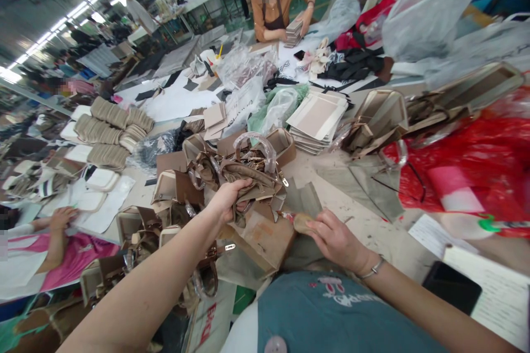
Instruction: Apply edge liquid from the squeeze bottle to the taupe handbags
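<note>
My left hand (230, 197) is closed on a tan leather bag piece (252, 182) with straps and gold buckles, lifted off a pile of similar unfinished bags (199, 168). My right hand (334, 238) is closed in a pinch on a small tan tool (303, 223) with a red tip, held just above a flat brown leather panel (267, 240). A bracelet circles my right wrist. A clear plastic wrapped handle (259, 143) arches over the pile behind my left hand.
Stacks of beige panels (318, 121) lie beyond the pile, red plastic bags (476, 171) at right, a black phone (452, 287) and paper sheets at lower right. A person in brown (281, 3) works across the table. Another person's arm (53, 231) rests at left.
</note>
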A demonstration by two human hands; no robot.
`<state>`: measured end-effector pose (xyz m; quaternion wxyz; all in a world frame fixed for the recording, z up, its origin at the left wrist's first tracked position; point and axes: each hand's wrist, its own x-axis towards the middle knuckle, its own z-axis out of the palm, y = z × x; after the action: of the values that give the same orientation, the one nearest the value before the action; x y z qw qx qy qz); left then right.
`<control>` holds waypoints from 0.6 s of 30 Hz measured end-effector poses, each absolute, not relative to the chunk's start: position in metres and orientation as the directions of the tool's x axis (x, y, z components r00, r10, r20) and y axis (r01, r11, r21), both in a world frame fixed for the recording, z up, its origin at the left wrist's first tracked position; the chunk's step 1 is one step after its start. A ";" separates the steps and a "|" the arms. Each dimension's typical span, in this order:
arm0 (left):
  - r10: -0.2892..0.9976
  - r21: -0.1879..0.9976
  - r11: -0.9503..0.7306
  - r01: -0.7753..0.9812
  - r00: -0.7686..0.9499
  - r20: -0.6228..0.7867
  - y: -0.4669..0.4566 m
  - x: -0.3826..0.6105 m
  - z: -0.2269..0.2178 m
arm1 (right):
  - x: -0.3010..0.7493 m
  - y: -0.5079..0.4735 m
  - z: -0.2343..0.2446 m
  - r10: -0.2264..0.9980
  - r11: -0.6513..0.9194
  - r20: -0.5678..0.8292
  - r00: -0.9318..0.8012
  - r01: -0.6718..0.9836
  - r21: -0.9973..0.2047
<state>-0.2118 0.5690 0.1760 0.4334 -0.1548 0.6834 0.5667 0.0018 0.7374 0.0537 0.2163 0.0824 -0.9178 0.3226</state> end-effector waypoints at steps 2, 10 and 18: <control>0.282 0.639 0.315 -0.702 -0.573 -0.769 0.569 -0.212 0.175 | 0.002 0.736 0.053 0.014 0.779 0.451 -0.892 -0.273 -0.564; 0.286 0.656 0.297 -0.694 -0.590 -0.755 0.553 -0.205 0.180 | 0.001 0.738 0.068 0.093 0.730 0.472 -0.877 -0.262 -0.631; 0.180 0.645 0.254 -0.721 -0.620 -0.763 0.492 -0.171 0.191 | 0.022 0.726 0.090 0.200 0.656 0.439 -0.876 -0.213 -0.724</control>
<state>-0.1711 0.4916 0.1906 0.3893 -0.1959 0.6895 0.5786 0.0220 0.7256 0.0897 0.2493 0.0037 -0.8750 0.4150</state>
